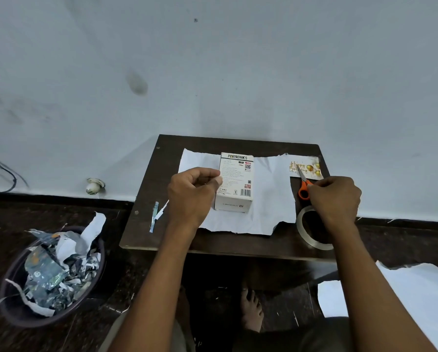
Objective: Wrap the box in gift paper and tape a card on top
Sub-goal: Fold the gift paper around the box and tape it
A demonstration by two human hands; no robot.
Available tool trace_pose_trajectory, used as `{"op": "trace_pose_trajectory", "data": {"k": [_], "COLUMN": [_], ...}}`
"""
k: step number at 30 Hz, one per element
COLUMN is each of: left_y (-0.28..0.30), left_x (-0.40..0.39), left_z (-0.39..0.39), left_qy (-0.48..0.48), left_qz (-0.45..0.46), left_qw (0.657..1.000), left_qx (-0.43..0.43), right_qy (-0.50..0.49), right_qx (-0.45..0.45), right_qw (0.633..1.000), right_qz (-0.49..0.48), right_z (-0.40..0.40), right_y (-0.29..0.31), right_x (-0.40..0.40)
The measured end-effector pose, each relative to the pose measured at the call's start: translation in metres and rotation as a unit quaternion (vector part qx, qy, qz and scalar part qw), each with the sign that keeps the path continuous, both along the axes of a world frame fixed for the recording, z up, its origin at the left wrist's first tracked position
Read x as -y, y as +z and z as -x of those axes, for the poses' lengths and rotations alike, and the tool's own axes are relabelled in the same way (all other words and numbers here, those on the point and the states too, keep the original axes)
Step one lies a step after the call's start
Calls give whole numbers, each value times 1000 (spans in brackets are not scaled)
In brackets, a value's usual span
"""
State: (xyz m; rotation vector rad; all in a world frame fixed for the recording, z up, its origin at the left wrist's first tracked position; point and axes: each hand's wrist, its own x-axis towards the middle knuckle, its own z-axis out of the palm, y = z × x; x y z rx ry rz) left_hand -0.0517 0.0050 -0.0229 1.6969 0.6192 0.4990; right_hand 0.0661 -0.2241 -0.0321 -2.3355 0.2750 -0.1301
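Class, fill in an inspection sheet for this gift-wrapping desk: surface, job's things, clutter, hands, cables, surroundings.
Surface: small dark table, against a wall.
Job's things: box unwrapped, on white paper; birthday card beside the sheet; scissors; tape roll.
Clutter: paper strips at table edge.
Hands: left hand curled beside box; right hand at the tape roll.
Cables: dark wires on the wall.
Surroundings: bin of scraps; loose sheet on floor.
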Motion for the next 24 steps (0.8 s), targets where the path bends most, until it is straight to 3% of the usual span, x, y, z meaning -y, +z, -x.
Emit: {"op": "trace_pose_trajectory", "data": {"k": [6, 11, 15, 18, 22, 24], "left_y": [2, 3, 0, -3, 0, 0], "left_x": [-1, -4, -12, -19, -22, -23], "left_z": [2, 2, 5, 8, 11, 13], "left_qy": [6, 48, 152, 148, 118, 99], "left_qz": [4, 4, -30, -58, -143, -159], "left_qw": [1000, 999, 986, 982, 966, 962], "left_qx": [-6, -19, -56, -98, -180, -198], "right_qy": [1, 54, 108, 88, 172, 205], "right_qx": [31, 64, 32, 109, 113, 82], "right_qw": [999, 996, 990, 980, 978, 975], "right_qz": [39, 8, 84, 140, 28, 39], "right_z": [7, 13, 24, 31, 46, 57], "right_y": [4, 11, 1, 8, 24, 24], "right_x": [-7, -30, -52, -67, -92, -105]}}
